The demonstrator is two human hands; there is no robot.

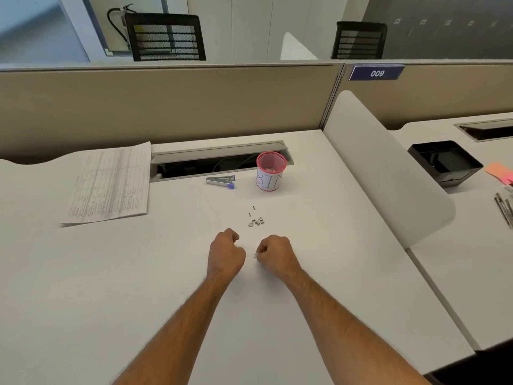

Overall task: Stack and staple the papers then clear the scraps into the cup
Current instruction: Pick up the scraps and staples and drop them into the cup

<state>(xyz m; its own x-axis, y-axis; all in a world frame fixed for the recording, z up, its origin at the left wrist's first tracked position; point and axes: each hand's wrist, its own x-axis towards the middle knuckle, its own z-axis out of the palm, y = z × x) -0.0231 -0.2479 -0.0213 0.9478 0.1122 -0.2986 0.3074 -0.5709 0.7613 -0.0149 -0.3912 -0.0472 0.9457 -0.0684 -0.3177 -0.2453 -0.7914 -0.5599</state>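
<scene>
A head-worn camera looks down on a white desk (116, 287) with two bare forearms reaching in from the bottom of the frame toward its centre. The left hand (226, 252) rests just below centre as a loose fist, fingers curled under, and it cannot be told whether anything is inside it. The right hand (274, 252) lies just beside it, apart by a narrow gap, also curled, with thumb and forefinger pinched together on a tiny pale scrap (256, 255) that pokes out toward the left hand. Just above the hands, near the middle of the frame, a small scatter of metal staple scraps (256, 220) lies on the desk surface, a few stray bits trailing upward from the main cluster. Further up, a pink mesh cup (270, 171) stands upright with a white paper label hand-lettered "BIN"; some pale bits show inside it. To the left of the cup, near but not touching, a silver stapler (220, 181) with blue ends lies on the desk. In the left part of the frame, well apart from the hands, the stack of printed papers (108, 184) lies flat, its edges roughly squared. Behind the stapler and cup runs an open cable trough (219, 158) in the desk, and beyond it a beige partition (166, 107). At the right edge, on a neighbouring desk, sit a black tray (444, 162) and some orange and pink sticky notes (499, 171).
</scene>
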